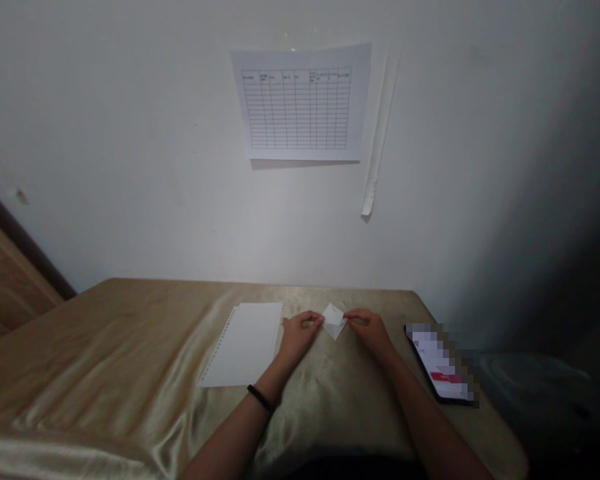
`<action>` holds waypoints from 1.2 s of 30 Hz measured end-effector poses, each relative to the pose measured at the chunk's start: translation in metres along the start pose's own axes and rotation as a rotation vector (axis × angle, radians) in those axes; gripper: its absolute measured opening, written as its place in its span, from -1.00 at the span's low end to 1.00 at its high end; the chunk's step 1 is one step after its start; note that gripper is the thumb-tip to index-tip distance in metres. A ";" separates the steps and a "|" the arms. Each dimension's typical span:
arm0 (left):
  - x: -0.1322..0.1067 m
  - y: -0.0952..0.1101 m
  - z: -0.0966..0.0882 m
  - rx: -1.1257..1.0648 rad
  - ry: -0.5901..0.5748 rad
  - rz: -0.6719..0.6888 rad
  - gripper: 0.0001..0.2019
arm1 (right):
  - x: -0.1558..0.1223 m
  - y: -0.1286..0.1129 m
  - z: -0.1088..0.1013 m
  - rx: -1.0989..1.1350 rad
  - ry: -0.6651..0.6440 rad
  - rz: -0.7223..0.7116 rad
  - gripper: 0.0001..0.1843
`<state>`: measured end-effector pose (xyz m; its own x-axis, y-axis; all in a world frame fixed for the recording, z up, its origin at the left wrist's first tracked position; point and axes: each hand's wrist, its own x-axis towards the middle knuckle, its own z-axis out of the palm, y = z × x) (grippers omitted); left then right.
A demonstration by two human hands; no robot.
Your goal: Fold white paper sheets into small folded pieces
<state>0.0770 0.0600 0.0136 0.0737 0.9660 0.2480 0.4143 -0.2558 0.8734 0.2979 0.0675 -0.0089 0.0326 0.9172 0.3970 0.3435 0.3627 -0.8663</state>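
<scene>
A small folded piece of white paper (335, 319), diamond-shaped with crease lines across it, is held just above or on the cloth-covered table. My left hand (300, 333) pinches its left corner between thumb and fingertips. At the opposite corner, my right hand (370, 328) is closed on the paper in the same way. Left of my left hand lies a stack of white loose-leaf sheets (247, 347) with punched holes along the left edge. A dark band circles my left wrist.
A smartphone (441, 367) with a lit, partly blurred screen lies near the right edge of the table (105, 347). Its shiny cloth is wrinkled at left. A printed grid sheet (300, 107) and a peeling strip (377, 140) hang on the wall behind.
</scene>
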 end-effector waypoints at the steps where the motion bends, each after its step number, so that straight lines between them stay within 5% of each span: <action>1: 0.000 0.000 0.000 0.006 0.003 -0.007 -0.80 | 0.000 0.000 0.000 0.007 -0.009 -0.005 -0.75; 26: 0.001 0.001 -0.004 0.134 0.016 0.016 -0.81 | 0.003 0.005 -0.002 0.029 -0.017 0.139 -0.68; 36: -0.003 0.002 0.000 0.179 -0.010 0.052 -0.82 | 0.000 0.002 0.005 -0.044 -0.011 0.017 -0.74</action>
<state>0.0777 0.0568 0.0147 0.1076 0.9522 0.2858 0.5643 -0.2951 0.7710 0.2943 0.0687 -0.0121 0.0284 0.9252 0.3783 0.3841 0.3393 -0.8587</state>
